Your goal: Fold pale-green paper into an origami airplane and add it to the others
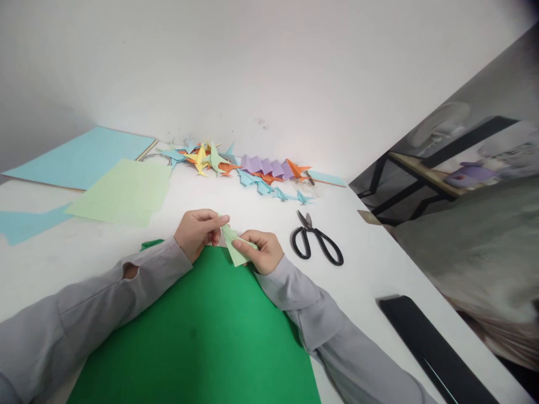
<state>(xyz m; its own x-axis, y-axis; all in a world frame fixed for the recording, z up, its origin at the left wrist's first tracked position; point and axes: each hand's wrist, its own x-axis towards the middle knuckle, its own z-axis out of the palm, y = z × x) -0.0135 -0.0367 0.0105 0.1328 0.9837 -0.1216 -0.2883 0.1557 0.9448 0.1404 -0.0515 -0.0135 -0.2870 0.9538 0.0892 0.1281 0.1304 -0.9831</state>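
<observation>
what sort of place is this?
Likely a papercraft worktable, though the wider room is unclear: folded paper figures, loose pale green sheets and black-handled scissors lie on it.

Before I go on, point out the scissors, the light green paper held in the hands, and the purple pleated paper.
Scissors (pixel 309 226), head view: at the pivot.
Held light green paper (pixel 234 254), head view: on its lower part.
Purple pleated paper (pixel 265 168), head view: on the middle folds.
</observation>
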